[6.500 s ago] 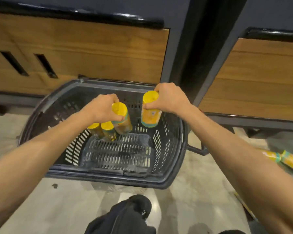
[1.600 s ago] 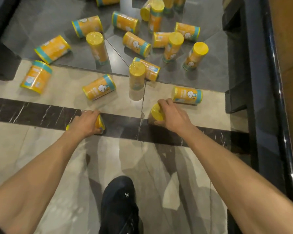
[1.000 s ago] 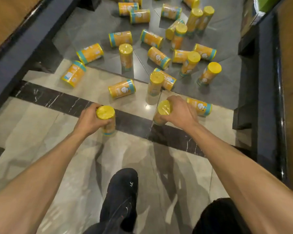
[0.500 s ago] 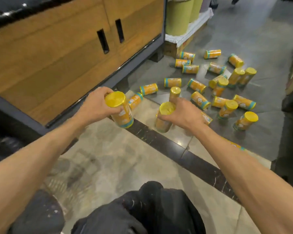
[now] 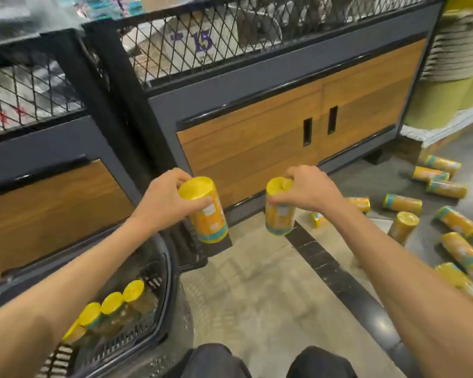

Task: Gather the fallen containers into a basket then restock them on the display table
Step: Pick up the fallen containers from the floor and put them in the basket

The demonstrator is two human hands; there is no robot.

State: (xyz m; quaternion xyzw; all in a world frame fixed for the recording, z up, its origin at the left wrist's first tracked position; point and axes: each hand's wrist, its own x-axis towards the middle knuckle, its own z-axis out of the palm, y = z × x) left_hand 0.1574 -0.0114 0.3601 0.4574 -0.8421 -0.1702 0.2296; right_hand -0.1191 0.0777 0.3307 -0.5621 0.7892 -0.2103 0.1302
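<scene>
My left hand (image 5: pixel 163 199) grips a yellow-lidded orange container (image 5: pixel 206 214) by its top, held in the air just right of the basket. My right hand (image 5: pixel 307 188) grips a second orange container (image 5: pixel 279 214) by its lid above the floor. The dark plastic basket (image 5: pixel 166 271) sits at the lower left under my left forearm, with several yellow-lidded containers (image 5: pixel 112 306) standing inside. Several more fallen containers (image 5: pixel 403 204) lie or stand scattered over the floor at the right.
A display stand with wooden doors (image 5: pixel 284 143) and wire mesh sides (image 5: pixel 197 42) rises straight ahead. Yellow-green stacked goods on a pallet (image 5: pixel 448 99) stand at the far right. My dark-clad knees (image 5: pixel 257 362) show at the bottom edge.
Both hands lifted a container each off the floor. My view swung left from the scattered pile toward the stand, and the basket came into sight at the lower left.
</scene>
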